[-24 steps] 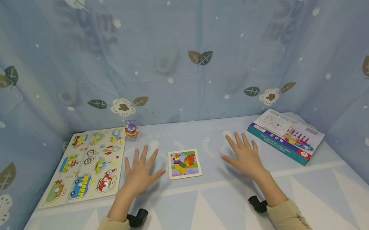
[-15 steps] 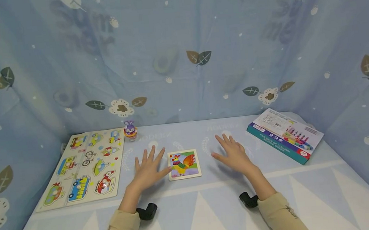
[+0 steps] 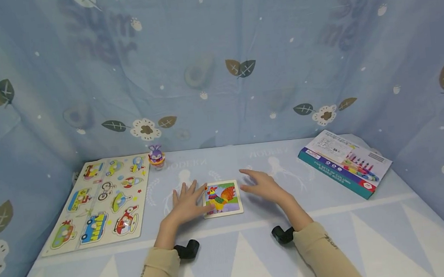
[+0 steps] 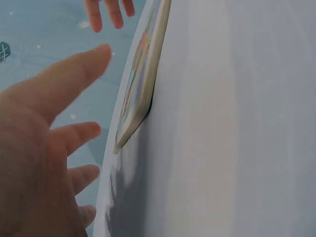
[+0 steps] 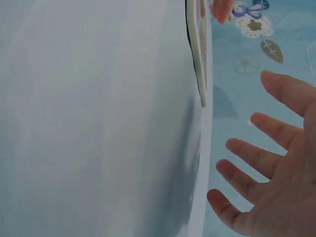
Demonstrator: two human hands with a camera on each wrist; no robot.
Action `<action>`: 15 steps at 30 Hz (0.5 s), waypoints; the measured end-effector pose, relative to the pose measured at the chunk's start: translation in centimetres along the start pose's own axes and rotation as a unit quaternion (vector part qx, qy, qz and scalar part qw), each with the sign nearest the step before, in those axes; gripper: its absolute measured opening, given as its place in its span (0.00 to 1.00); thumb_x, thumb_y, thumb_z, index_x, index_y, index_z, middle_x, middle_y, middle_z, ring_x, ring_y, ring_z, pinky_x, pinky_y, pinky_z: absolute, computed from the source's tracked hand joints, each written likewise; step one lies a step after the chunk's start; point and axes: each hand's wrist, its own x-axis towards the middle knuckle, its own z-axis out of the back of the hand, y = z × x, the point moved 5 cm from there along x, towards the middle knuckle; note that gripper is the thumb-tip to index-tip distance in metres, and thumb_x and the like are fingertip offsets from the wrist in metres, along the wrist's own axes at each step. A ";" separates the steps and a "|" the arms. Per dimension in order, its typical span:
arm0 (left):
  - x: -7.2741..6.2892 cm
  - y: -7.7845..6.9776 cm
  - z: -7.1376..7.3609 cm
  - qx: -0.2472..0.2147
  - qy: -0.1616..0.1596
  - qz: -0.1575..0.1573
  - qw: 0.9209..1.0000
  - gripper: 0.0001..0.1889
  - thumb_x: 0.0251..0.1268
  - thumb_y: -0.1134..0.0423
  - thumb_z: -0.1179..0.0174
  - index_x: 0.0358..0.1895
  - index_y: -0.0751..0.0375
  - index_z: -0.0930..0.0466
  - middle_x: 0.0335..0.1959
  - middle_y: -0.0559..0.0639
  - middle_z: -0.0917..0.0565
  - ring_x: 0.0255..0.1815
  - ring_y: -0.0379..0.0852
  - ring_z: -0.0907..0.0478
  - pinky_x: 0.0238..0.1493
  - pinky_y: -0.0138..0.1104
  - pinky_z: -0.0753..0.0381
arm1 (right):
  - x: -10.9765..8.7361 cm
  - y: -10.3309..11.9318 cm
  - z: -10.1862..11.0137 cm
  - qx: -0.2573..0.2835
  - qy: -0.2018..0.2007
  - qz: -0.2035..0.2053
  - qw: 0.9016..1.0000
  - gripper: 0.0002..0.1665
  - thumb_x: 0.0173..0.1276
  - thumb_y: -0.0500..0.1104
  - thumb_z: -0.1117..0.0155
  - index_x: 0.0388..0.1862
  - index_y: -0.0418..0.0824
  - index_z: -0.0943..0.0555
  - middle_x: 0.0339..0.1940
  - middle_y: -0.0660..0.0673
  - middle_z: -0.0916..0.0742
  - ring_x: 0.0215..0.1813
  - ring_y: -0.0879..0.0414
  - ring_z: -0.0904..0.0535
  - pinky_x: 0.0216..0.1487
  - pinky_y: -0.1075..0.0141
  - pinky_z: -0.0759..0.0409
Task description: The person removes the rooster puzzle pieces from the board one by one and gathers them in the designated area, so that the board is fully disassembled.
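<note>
A small square rooster puzzle [image 3: 224,196] in a pale frame lies flat on the table between the two hands. My left hand [image 3: 188,205] is spread over its left side, the thumb overlapping the picture in the head view. In the left wrist view that hand [image 4: 34,128] hovers above the surface, casting a shadow near the puzzle's edge [image 4: 148,84]. Just right of the puzzle is my right hand [image 3: 264,186], fingers stretched toward it and holding nothing. The right wrist view has its fingers [image 5: 252,155] apart and slightly bent, beside the puzzle's edge [image 5: 196,54].
A large vehicle puzzle board [image 3: 100,203] lies on the left of the table. By its far corner stands a purple rabbit figurine [image 3: 157,157]. A teal and white box [image 3: 344,162] sits at the right. Behind the table hangs a blue patterned curtain [image 3: 215,68].
Both hands have moved inward toward the rooster puzzle, the left one rightward and the right one leftward. The right hand has turned its fingers to point left. The puzzle stays in place.
</note>
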 end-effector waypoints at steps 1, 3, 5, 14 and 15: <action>0.1 0.0 -0.1 0.002 0.002 0.002 1.000 0.41 0.54 0.41 0.40 0.70 0.54 0.41 0.73 0.64 0.51 0.71 0.70 0.67 0.62 0.65 0.73 | 0.3 0.1 -0.2 -0.006 0.003 0.004 1.000 0.33 0.64 0.51 0.39 0.67 0.48 0.33 0.67 0.44 0.29 0.68 0.45 0.37 0.65 0.45 0.39; 0.2 0.0 -0.4 0.001 0.005 0.003 1.000 0.41 0.53 0.41 0.39 0.70 0.53 0.40 0.73 0.62 0.51 0.71 0.69 0.68 0.62 0.65 0.73 | 0.8 0.3 -0.5 -0.017 0.006 0.016 1.000 0.31 0.62 0.49 0.37 0.65 0.48 0.30 0.63 0.44 0.25 0.64 0.46 0.32 0.62 0.46 0.36; 0.3 0.0 -0.5 -0.002 0.011 0.003 1.000 0.41 0.52 0.41 0.39 0.69 0.52 0.40 0.73 0.60 0.51 0.71 0.69 0.68 0.61 0.66 0.73 | 1.2 0.6 -0.9 -0.029 0.007 0.025 0.999 0.29 0.60 0.48 0.35 0.62 0.47 0.27 0.57 0.44 0.21 0.58 0.47 0.27 0.57 0.48 0.33; 0.7 0.0 -1.2 0.002 0.026 -0.005 1.000 0.39 0.50 0.39 0.38 0.68 0.43 0.38 0.74 0.58 0.52 0.72 0.67 0.69 0.60 0.66 0.77 | 2.5 0.7 -2.0 -0.035 0.019 0.015 0.999 0.20 0.57 0.45 0.32 0.50 0.45 0.20 0.40 0.45 0.20 0.41 0.53 0.26 0.41 0.58 0.27; 0.7 0.0 -1.3 0.004 0.027 -0.010 1.000 0.39 0.50 0.38 0.38 0.68 0.42 0.37 0.74 0.57 0.53 0.72 0.67 0.69 0.59 0.66 0.77 | 2.6 0.6 -2.1 -0.033 0.021 0.012 0.999 0.20 0.56 0.46 0.32 0.48 0.45 0.20 0.40 0.46 0.20 0.41 0.53 0.26 0.41 0.58 0.27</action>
